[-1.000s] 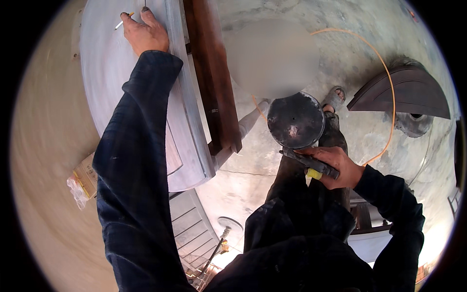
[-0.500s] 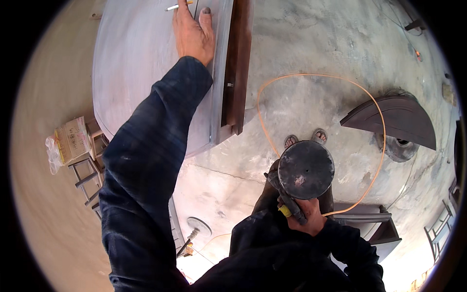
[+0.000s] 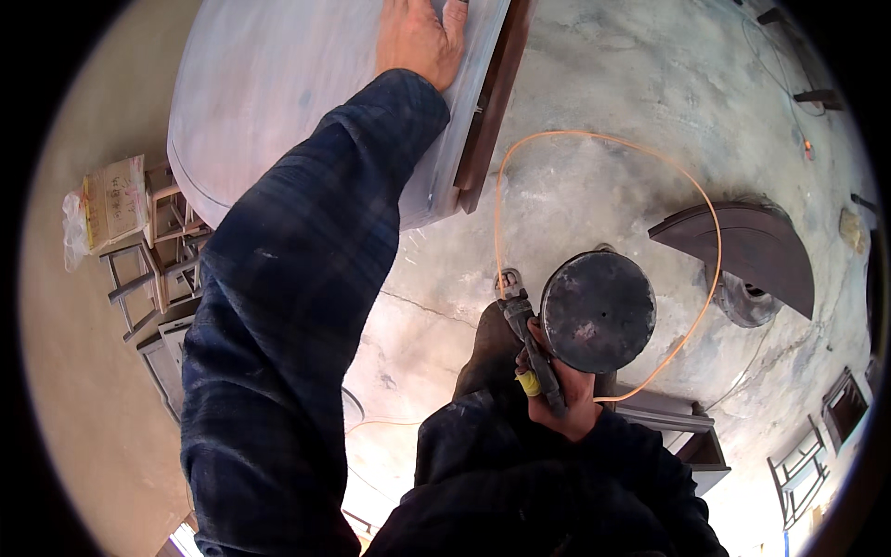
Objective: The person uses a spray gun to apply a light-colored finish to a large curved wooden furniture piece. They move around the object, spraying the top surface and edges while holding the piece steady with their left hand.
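My left hand (image 3: 422, 42) lies on a pale grey, round-edged tabletop (image 3: 269, 111) with a dark brown side edge. Its thumb is stretched apart from the palm. The ends of its other fingers are cut off by the upper rim, so whether they hold anything is hidden. Low in front of my body, my right hand (image 3: 574, 408) is closed around the dark handle of a disc sander (image 3: 599, 311). The sander's round black pad faces up. A yellow part shows beside the grip. From it an orange hose (image 3: 640, 141) loops across the floor.
On the right, a dark brown half-round panel (image 3: 742, 251) rests over a round grey base (image 3: 742, 302). Stools (image 3: 139, 278) and a cardboard box (image 3: 116, 200) stand at the left. A grey furniture piece (image 3: 677, 427) lies behind my right hand. More frames (image 3: 798, 473) stand lower right.
My left hand has shifted up and right in the picture; the cigarette seen between its fingers is out of view now. The sander has turned and moved slightly right, still in my right hand.
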Demonstrator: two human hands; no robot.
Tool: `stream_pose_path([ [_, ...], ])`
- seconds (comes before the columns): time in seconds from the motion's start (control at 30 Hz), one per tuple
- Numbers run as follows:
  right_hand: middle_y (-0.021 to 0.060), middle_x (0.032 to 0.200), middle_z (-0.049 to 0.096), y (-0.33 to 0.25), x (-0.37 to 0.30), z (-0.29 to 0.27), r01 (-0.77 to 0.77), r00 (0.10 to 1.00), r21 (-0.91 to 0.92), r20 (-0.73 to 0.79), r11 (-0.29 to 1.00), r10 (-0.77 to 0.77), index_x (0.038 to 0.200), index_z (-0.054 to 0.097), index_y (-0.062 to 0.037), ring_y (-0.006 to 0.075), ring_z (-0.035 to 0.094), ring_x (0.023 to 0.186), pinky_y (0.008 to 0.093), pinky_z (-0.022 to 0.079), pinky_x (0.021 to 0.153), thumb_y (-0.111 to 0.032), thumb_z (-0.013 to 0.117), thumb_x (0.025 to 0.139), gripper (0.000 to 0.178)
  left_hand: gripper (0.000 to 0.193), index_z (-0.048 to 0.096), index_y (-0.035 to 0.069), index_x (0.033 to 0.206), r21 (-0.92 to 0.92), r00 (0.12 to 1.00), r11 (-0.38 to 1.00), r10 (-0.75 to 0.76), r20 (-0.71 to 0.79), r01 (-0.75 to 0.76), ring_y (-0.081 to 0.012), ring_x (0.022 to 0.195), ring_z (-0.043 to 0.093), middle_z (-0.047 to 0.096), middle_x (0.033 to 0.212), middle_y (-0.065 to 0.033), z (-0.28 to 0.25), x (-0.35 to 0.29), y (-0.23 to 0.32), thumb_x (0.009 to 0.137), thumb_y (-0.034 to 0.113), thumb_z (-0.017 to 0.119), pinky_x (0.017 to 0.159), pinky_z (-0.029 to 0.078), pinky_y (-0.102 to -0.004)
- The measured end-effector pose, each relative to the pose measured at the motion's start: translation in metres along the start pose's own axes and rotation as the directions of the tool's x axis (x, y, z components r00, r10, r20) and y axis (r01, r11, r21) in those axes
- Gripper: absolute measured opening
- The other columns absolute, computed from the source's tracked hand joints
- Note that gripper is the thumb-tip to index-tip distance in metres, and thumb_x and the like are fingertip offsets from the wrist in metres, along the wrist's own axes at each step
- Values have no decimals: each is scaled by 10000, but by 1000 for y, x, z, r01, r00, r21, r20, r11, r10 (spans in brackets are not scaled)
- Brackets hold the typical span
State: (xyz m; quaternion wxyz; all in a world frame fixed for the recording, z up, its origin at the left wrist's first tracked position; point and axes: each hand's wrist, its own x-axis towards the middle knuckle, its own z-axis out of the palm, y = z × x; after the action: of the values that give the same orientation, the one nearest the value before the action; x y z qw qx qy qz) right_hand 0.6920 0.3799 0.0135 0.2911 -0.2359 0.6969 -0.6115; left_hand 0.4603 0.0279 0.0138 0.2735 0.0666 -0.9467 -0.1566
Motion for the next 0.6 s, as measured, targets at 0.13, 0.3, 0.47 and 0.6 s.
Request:
stream_pose_path([
  [0.13, 73, 904, 666, -9, 7, 24, 18, 990, -6, -138, 1000, -19, 1416, 517, -6, 152, 652, 840, 277, 521, 811, 99, 572, 787, 640, 617, 314, -96, 1488, -28, 997, 998, 55, -46, -56, -474, 1327, 439, 468, 1393, -360, 10, 0, -10, 990, 185, 547, 1135, 351, -461],
  [0.3, 60, 894, 674, -1, 5, 64, 9, 949, 0, -314, 1000, -9, 1399, 526, 1, 148, 656, 818, 278, 519, 811, 41, 608, 829, 577, 612, 328, -109, 1474, -60, 993, 992, 106, -58, -109, -477, 1333, 433, 462, 1392, -376, 14, 4, -11, 991, 194, 549, 1140, 346, -464],
  [0.47, 54, 889, 680, 1, 6, 85, -8, 933, 22, -360, 1000, 15, 1388, 535, 2, 141, 662, 820, 273, 520, 815, -30, 653, 867, 536, 616, 336, -107, 1472, -52, 986, 988, 143, -89, -148, -479, 1321, 441, 466, 1384, -383, 18, 8, -18, 998, 229, 540, 1131, 352, -475],
  [0.6, 87, 961, 699, 6, 5, 97, 9, 921, 5, -390, 1000, -6, 1373, 548, 13, 157, 671, 854, 284, 524, 835, -31, 667, 864, 524, 611, 340, -107, 1469, -46, 983, 985, 160, -94, -165, -483, 1300, 455, 481, 1364, -383, 17, 6, -20, 999, 229, 540, 1114, 366, -477],
])
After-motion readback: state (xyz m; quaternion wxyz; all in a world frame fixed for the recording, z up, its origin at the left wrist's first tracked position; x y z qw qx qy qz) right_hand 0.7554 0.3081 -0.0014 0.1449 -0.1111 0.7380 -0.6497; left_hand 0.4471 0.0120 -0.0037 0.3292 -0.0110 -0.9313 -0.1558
